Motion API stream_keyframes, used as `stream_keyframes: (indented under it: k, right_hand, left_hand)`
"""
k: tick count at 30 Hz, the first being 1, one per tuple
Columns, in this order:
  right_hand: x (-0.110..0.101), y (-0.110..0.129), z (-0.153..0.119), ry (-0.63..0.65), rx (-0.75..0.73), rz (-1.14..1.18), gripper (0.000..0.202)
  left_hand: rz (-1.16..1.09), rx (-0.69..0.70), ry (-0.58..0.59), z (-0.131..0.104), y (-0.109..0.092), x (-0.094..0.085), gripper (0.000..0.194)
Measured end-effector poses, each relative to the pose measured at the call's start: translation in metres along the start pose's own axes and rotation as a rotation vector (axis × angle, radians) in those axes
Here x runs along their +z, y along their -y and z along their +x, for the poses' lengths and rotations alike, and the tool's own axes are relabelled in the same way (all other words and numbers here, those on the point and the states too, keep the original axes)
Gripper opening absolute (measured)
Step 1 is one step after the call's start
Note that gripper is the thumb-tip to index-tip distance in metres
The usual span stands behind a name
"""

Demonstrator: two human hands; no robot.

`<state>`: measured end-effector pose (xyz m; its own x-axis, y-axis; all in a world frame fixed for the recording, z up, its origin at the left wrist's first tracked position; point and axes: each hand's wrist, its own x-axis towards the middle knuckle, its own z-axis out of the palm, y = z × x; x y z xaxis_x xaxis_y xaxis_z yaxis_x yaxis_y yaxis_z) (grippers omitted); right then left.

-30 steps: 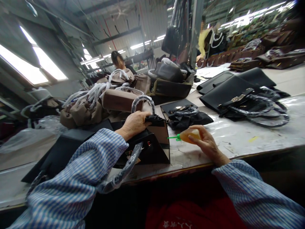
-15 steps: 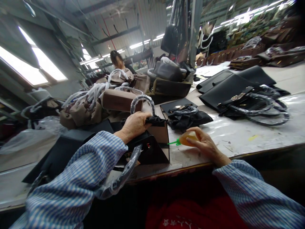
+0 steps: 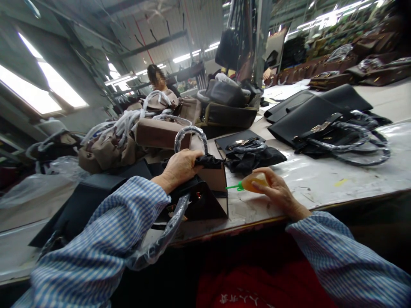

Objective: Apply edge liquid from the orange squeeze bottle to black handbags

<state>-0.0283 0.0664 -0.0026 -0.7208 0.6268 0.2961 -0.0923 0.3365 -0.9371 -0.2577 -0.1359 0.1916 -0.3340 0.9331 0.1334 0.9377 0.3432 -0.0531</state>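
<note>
My left hand (image 3: pixel 183 167) is closed on the upper edge of a black handbag (image 3: pixel 205 199) at the table's front edge. Plastic film wraps the bag's handles; one stands up behind my hand and the other hangs over the edge. The bag's side panel shows a light brown face with dark borders. In my right hand (image 3: pixel 276 190) is a squeeze bottle (image 3: pixel 252 183) of amber liquid, held on its side. Its thin green nozzle points left, with the tip at the side panel's edge; whether it touches, I cannot tell.
A flat black bag (image 3: pixel 248 149) lies just behind, and larger black bags (image 3: pixel 321 119) lie to the right on the white tabletop (image 3: pixel 346 179). Brown bags (image 3: pixel 109 145) with wrapped handles are heaped at the back left. Another person (image 3: pixel 157 79) is beyond the heap.
The bottle in my right hand has risen slightly, its nozzle tip moving up along the bag's side edge. My left hand keeps its hold on the bag.
</note>
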Motion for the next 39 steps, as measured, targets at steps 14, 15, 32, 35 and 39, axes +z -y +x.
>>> stream_keyframes:
  k: [14, 15, 32, 35, 39]
  right_hand:
    - [0.000, 0.000, -0.002, 0.021, 0.034, 0.024, 0.051]
    - [0.001, 0.001, -0.002, 0.026, 0.038, 0.026, 0.051]
    - [0.001, 0.007, -0.006, 0.075, 0.117, 0.067, 0.049]
    - [0.003, 0.007, -0.005, 0.066, 0.129, 0.058, 0.048]
    - [0.003, 0.006, -0.003, 0.078, 0.140, 0.055, 0.045]
  left_hand:
    - [-0.023, 0.005, -0.030, -0.006, 0.001, 0.003, 0.009]
    - [-0.027, -0.005, -0.032, -0.007, 0.001, 0.003, 0.010]
    - [-0.093, 0.026, -0.078, -0.029, -0.004, 0.002, 0.010]
    - [-0.094, 0.036, -0.090, -0.032, -0.005, 0.001, 0.008]
    - [-0.129, 0.060, -0.088, -0.038, -0.009, -0.001, 0.012]
